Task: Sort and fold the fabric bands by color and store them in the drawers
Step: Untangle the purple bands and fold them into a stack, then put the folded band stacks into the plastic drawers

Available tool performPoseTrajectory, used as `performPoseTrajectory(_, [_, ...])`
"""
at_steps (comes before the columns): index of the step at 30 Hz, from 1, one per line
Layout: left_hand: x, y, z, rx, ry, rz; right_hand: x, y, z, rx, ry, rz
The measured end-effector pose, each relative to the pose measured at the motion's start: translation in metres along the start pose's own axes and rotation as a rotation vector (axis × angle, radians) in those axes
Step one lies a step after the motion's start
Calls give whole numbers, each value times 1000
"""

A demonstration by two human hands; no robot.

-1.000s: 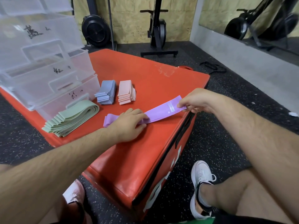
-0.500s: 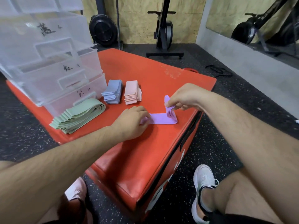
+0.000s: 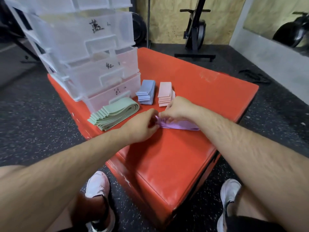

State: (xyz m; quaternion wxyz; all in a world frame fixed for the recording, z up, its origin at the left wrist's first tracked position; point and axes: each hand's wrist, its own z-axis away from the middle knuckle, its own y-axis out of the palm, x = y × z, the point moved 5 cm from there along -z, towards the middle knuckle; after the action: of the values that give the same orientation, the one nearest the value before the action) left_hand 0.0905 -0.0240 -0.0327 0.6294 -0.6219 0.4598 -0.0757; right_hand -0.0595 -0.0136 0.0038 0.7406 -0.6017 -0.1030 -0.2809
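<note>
Purple band (image 3: pixel 181 126): lies folded at the centre of the frame on the red padded box (image 3: pixel 167 164), its left end bunched between both hands.
Left hand (image 3: pixel 142 127): centre of the frame, fingers curled, pinching the left end of the purple band.
Right hand (image 3: pixel 178 108): just right of the left hand, fingers curled down onto the same end of the band and gripping it; the forearm crosses over the band's right part.
Green bands (image 3: pixel 115 113): a long, flat folded pile left of centre, just in front of the lowest drawer.
Blue bands (image 3: pixel 146 92): a short folded stack above the hands.
Pink bands (image 3: pixel 165 94): a like stack just right of the blue one, its near end beside the right hand.
Drawers (image 3: pixel 87 52): a clear plastic unit at upper left, hand-marked fronts, standing on the box.
</note>
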Motion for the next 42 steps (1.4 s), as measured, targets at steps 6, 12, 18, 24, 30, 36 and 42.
performPoseTrajectory(6, [-1, 2, -6, -18, 101, -128, 5, 2, 19, 158, -234, 347])
performPoseTrajectory(12, [1, -2, -3, 47, 127, -196, 3, -3, 23, 141, -270, 358])
performPoseTrajectory(18, [-5, -47, -1, -41, 48, -208, 36, -19, 15, -72, -350, 221])
performPoseTrajectory(24, [34, -76, 10, -116, -55, -332, 71, -13, -4, -208, -398, 145])
performPoseTrajectory(30, [73, -76, 14, -136, -196, -476, 93, 19, -39, -166, -402, 157])
performPoseTrajectory(36, [87, -76, 28, -130, -180, -422, 107, 44, -48, -129, -435, 209])
performPoseTrajectory(42, [96, -76, 28, -184, -220, -337, 105, 50, -54, -63, -309, 85])
